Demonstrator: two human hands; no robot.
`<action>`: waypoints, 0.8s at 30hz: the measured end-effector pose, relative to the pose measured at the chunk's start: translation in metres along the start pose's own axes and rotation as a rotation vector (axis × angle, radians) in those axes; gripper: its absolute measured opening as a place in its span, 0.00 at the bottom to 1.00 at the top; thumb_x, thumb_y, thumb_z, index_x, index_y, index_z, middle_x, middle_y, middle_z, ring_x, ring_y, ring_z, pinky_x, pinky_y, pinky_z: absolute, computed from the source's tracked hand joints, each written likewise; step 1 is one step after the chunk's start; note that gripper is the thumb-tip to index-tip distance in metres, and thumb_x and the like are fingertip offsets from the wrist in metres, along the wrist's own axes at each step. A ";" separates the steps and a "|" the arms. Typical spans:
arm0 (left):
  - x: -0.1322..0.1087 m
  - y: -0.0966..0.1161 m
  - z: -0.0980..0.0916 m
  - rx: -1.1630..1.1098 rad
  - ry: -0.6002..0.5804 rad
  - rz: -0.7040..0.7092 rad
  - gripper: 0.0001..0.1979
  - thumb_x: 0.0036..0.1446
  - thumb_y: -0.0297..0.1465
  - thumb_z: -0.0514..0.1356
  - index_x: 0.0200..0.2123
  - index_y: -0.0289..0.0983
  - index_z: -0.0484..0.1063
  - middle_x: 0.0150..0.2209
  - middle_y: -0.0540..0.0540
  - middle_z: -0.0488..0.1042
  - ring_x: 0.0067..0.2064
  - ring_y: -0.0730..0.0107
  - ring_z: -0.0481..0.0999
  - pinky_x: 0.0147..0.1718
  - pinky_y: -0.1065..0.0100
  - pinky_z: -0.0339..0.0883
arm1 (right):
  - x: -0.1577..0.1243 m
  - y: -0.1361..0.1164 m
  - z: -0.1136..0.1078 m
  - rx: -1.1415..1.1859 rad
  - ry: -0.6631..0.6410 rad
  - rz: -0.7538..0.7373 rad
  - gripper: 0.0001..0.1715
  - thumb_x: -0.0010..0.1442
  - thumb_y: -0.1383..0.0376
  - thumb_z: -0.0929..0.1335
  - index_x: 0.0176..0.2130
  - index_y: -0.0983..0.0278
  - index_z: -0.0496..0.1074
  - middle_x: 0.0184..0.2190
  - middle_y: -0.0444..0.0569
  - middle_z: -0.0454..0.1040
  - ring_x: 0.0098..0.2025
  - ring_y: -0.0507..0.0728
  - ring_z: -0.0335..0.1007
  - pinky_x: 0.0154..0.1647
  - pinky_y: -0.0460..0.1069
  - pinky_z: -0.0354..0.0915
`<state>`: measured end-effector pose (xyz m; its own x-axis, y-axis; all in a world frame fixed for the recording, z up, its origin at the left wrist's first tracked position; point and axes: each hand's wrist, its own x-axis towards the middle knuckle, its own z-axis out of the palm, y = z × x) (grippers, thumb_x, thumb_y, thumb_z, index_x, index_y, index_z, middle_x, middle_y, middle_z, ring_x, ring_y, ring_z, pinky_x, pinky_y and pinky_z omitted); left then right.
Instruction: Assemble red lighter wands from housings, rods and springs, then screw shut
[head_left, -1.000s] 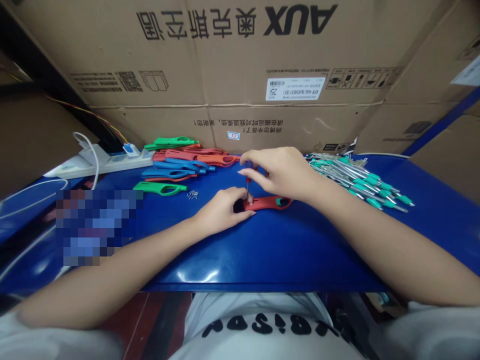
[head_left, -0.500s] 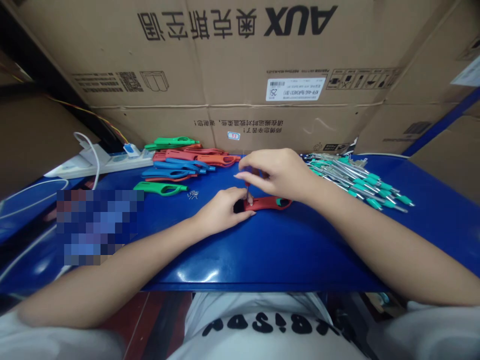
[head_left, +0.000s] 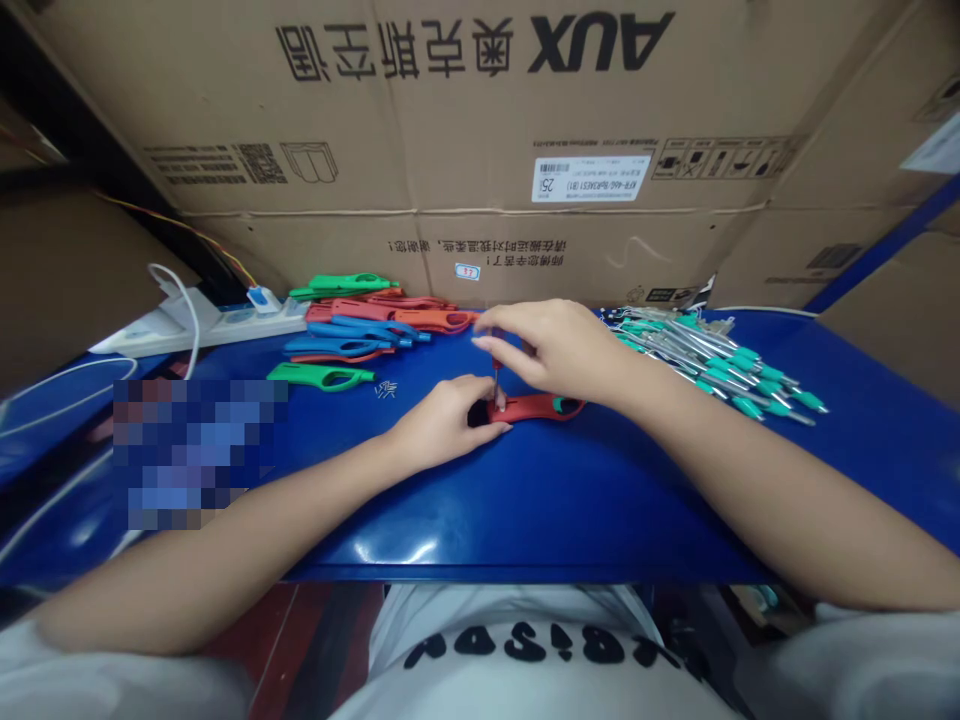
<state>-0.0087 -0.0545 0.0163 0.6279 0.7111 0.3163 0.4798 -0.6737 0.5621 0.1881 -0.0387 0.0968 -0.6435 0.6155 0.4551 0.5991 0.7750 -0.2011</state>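
Observation:
A red plastic handle [head_left: 537,407] with a green inset lies flat on the blue table [head_left: 540,500]. My left hand [head_left: 444,418] is closed on its left end, pinning it down. My right hand [head_left: 551,347] pinches a small red-handled screwdriver [head_left: 496,378] that stands upright with its tip on the handle's left end, just right of my left fingers.
A pile of red, blue and green handles [head_left: 360,322] lies at the back left, with small screws [head_left: 385,389] in front of it. Green-tipped metal parts [head_left: 712,360] are heaped at the right. A white power strip [head_left: 217,322] and cardboard boxes [head_left: 480,140] line the back.
My right fingers have shifted slightly on the screwdriver, as if turning it. The red handle and my left hand have stayed in place.

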 end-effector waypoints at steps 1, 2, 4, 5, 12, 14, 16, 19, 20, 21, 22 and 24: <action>0.000 0.000 0.000 -0.004 0.004 0.000 0.07 0.56 0.30 0.67 0.37 0.38 0.72 0.38 0.49 0.78 0.39 0.65 0.78 0.41 0.65 0.70 | 0.000 0.000 0.000 0.046 -0.009 -0.012 0.18 0.69 0.63 0.63 0.53 0.65 0.76 0.44 0.53 0.81 0.39 0.57 0.76 0.39 0.49 0.62; 0.000 0.000 0.000 -0.006 0.010 0.002 0.07 0.56 0.30 0.67 0.37 0.38 0.72 0.37 0.49 0.78 0.39 0.65 0.78 0.41 0.65 0.70 | 0.000 0.000 -0.001 0.105 -0.022 -0.026 0.20 0.68 0.66 0.62 0.55 0.65 0.74 0.44 0.52 0.81 0.39 0.56 0.76 0.39 0.49 0.63; 0.000 0.000 0.000 -0.002 0.016 0.012 0.07 0.56 0.30 0.67 0.37 0.38 0.72 0.37 0.49 0.78 0.39 0.65 0.78 0.41 0.65 0.70 | -0.001 0.000 -0.003 0.219 -0.053 -0.051 0.19 0.66 0.69 0.63 0.54 0.64 0.74 0.41 0.49 0.82 0.34 0.53 0.75 0.38 0.48 0.63; 0.000 0.000 0.000 0.001 0.016 0.019 0.06 0.57 0.30 0.66 0.37 0.38 0.72 0.38 0.49 0.78 0.40 0.64 0.78 0.42 0.65 0.70 | -0.001 0.000 -0.004 0.240 -0.061 -0.061 0.17 0.65 0.68 0.65 0.52 0.64 0.76 0.39 0.48 0.82 0.32 0.53 0.75 0.37 0.47 0.63; 0.000 -0.001 0.000 0.011 0.010 -0.005 0.07 0.56 0.30 0.66 0.36 0.38 0.72 0.38 0.48 0.78 0.39 0.64 0.78 0.42 0.65 0.70 | -0.001 -0.007 0.000 -0.061 0.005 -0.009 0.19 0.70 0.58 0.63 0.53 0.62 0.76 0.42 0.52 0.82 0.39 0.58 0.77 0.36 0.49 0.61; 0.001 -0.002 0.001 0.004 0.014 -0.027 0.07 0.56 0.32 0.67 0.36 0.38 0.72 0.37 0.48 0.78 0.39 0.64 0.78 0.41 0.64 0.70 | 0.001 -0.009 0.002 0.018 -0.011 0.015 0.22 0.71 0.64 0.60 0.58 0.62 0.73 0.45 0.52 0.82 0.39 0.57 0.77 0.37 0.49 0.62; 0.001 -0.002 0.001 -0.012 0.015 -0.035 0.08 0.56 0.32 0.67 0.37 0.38 0.73 0.37 0.48 0.78 0.39 0.64 0.78 0.41 0.64 0.70 | 0.003 -0.011 0.003 0.096 -0.042 0.033 0.22 0.70 0.66 0.59 0.57 0.62 0.74 0.42 0.50 0.83 0.36 0.55 0.77 0.37 0.48 0.63; 0.000 -0.001 0.002 -0.027 0.009 -0.019 0.07 0.56 0.31 0.67 0.37 0.38 0.73 0.38 0.49 0.78 0.39 0.65 0.78 0.41 0.65 0.70 | 0.004 -0.013 0.002 -0.007 -0.040 0.026 0.18 0.70 0.64 0.61 0.50 0.62 0.77 0.38 0.49 0.82 0.35 0.56 0.76 0.36 0.48 0.61; 0.000 -0.001 0.002 -0.028 0.006 -0.011 0.08 0.56 0.31 0.67 0.37 0.38 0.73 0.38 0.49 0.78 0.39 0.65 0.78 0.41 0.66 0.70 | 0.004 -0.013 0.001 -0.077 -0.028 0.022 0.18 0.70 0.62 0.61 0.48 0.63 0.78 0.37 0.51 0.82 0.36 0.58 0.76 0.35 0.49 0.60; 0.000 -0.001 0.002 -0.028 0.005 -0.004 0.08 0.56 0.31 0.67 0.37 0.38 0.73 0.37 0.49 0.78 0.38 0.65 0.78 0.40 0.66 0.70 | 0.003 -0.013 0.002 -0.137 -0.016 0.015 0.19 0.71 0.59 0.61 0.46 0.63 0.78 0.37 0.52 0.82 0.36 0.59 0.76 0.35 0.49 0.59; 0.000 0.000 0.002 -0.027 0.005 0.002 0.08 0.56 0.31 0.68 0.37 0.38 0.72 0.38 0.49 0.78 0.39 0.65 0.78 0.40 0.66 0.70 | 0.003 -0.013 0.002 -0.173 -0.006 0.006 0.20 0.71 0.57 0.61 0.45 0.63 0.78 0.37 0.53 0.82 0.37 0.59 0.76 0.35 0.49 0.59; -0.001 0.000 0.003 -0.024 0.008 0.003 0.08 0.56 0.32 0.68 0.37 0.38 0.72 0.38 0.49 0.78 0.39 0.65 0.78 0.41 0.66 0.71 | 0.002 -0.011 0.003 -0.146 0.003 -0.034 0.22 0.72 0.55 0.60 0.47 0.63 0.78 0.40 0.54 0.82 0.40 0.60 0.77 0.36 0.50 0.60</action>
<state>-0.0077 -0.0551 0.0139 0.6245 0.7107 0.3240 0.4631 -0.6710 0.5791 0.1789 -0.0452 0.0975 -0.6635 0.5886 0.4619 0.6400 0.7663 -0.0573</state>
